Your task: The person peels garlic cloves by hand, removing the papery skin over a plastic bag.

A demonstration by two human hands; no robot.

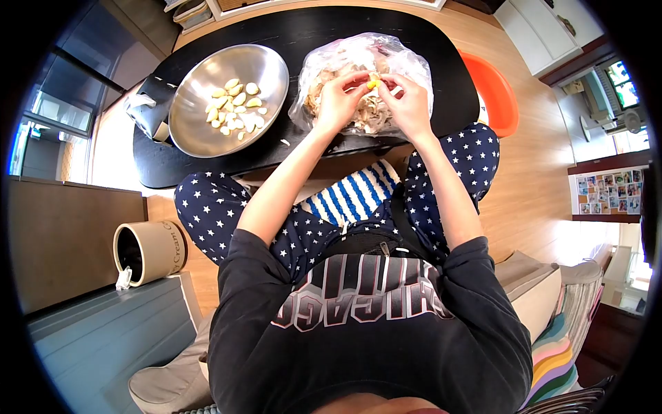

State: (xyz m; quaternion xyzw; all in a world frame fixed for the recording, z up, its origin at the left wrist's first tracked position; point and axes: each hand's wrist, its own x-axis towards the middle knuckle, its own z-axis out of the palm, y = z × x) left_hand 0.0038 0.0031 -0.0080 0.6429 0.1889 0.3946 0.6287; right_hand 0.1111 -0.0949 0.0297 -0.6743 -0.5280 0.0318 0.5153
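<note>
Over a clear plastic bag (418,65) full of garlic skins (373,117), my two hands meet with bent fingers. The fingertips of my left hand (343,99) and my right hand (407,103) close in from both sides on a small bright yellow piece (373,84), about the size of a garlic clove. I cannot tell exactly what this piece is. To the left of the bag stands a wide steel bowl (192,96), with several peeled garlic cloves (234,103) gathered in its middle.
The black oval table (310,24) carries both bowl and bag; a few skin bits (285,142) lie near its front edge. A plastic packet (143,114) lies beside the bowl. An orange stool (493,93) is on the right, a beige bin (162,248) on the left floor.
</note>
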